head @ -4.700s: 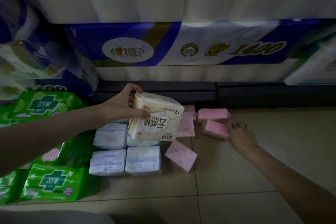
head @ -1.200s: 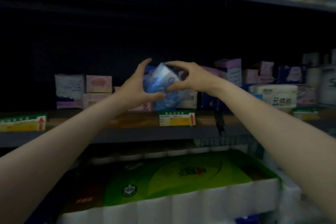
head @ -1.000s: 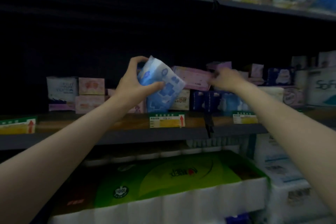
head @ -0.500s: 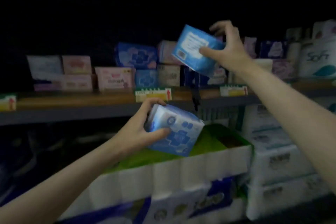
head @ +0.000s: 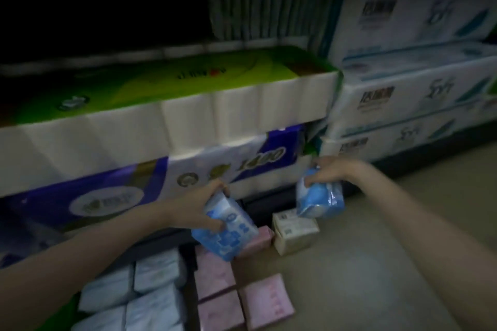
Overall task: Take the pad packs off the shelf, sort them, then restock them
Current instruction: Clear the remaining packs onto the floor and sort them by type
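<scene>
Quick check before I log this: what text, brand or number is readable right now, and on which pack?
"1400": on the blue-and-white tissue bale, gold digits.
Green-topped bale: dark print with a red mark, too blurred to read.
White stacked cases: dark logo blocks and script, unreadable.
Beige pack: barcode-like marks, too small.
Blue packs in the left hand and right hand: print illegible.

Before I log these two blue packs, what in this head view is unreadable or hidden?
- Print on the blue patterned pad pack in the left hand: motion-blurred.
- Plain blue plastic pack in the right hand: blurred, partly covered by its fingers.
- Pale blue pad packs on the floor: cut by the bottom edge.
</scene>
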The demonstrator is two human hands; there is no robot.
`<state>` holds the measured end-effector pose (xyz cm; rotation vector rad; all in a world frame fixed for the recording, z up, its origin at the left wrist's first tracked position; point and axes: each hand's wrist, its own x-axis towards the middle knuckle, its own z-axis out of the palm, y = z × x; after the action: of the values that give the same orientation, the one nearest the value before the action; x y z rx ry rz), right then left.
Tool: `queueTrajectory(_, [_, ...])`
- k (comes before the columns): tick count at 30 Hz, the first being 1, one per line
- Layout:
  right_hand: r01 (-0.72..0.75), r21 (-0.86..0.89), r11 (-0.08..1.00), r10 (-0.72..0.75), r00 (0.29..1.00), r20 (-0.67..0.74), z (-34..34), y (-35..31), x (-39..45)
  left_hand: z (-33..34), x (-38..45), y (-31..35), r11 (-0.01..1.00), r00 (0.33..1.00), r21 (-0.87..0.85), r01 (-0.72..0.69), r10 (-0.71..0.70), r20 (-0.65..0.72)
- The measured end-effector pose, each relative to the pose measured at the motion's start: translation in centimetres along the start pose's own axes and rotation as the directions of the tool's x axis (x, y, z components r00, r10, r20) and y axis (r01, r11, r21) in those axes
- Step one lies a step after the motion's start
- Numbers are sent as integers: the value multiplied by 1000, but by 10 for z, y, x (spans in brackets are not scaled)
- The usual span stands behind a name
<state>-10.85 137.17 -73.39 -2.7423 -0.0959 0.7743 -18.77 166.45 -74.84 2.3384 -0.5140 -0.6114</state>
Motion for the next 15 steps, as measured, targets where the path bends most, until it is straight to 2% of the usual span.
queueTrajectory(2, [-181, 12, 983, 181, 982, -44, 27, 38, 21, 18, 22, -1, 999, 999, 40, -29, 30, -19])
queueTrajectory(5, [-406, 29, 913, 403, 893, -201, 62, 83, 39, 47, 56, -4, 999, 999, -31, -43, 44, 18])
queueTrajectory(8, [-459, 145, 877, 478, 799, -365, 99, 110, 60, 75, 82, -11, 998, 998, 2, -64, 64, -4])
queueTrajectory(10, [-422, 275, 864, 502, 763, -407, 126, 119, 78, 89, 95, -16, 998, 998, 14, -59, 59, -36])
queueTrajectory(12, [-347, 427, 835, 498, 807, -319, 150, 121, 99, 101, 105, -20, 999, 997, -3, -52, 52, -54])
queueTrajectory(14, [-320, 461, 828, 443, 877, -187, 165, 123, 111, 110, 113, -26, 999, 998, -29, -29, 27, -55])
queueTrajectory(15, [-311, 466, 828, 427, 889, -166, 168, 125, 113, 114, 116, -28, 999, 999, -45, -16, 14, -49])
